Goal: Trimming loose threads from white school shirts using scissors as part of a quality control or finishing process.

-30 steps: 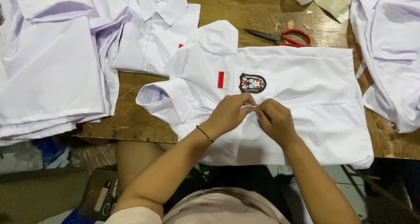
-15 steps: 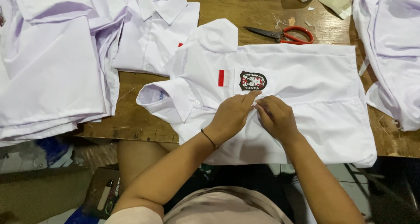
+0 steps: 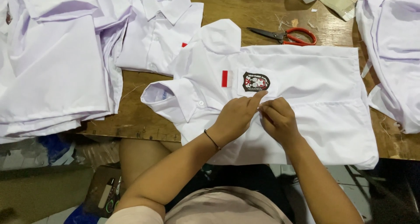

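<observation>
A white short-sleeved shirt (image 3: 315,88) lies flat on the wooden table (image 3: 135,119), its collar to the left. It carries a dark badge (image 3: 256,81) on the chest pocket and a small red-and-white patch (image 3: 225,78) beside it. My left hand (image 3: 236,117) and my right hand (image 3: 278,119) meet just below the badge, fingertips pinching the shirt's front edge between them. A thin dark band circles my left wrist.
A stack of folded white shirts (image 3: 52,62) fills the left side. Another white shirt (image 3: 157,31) lies behind the collar. Red-handled scissors (image 3: 286,36) rest at the back. More white cloth (image 3: 393,53) hangs at the right edge.
Both hands stay together on the shirt front below the badge. Only the fingers have shifted slightly.
</observation>
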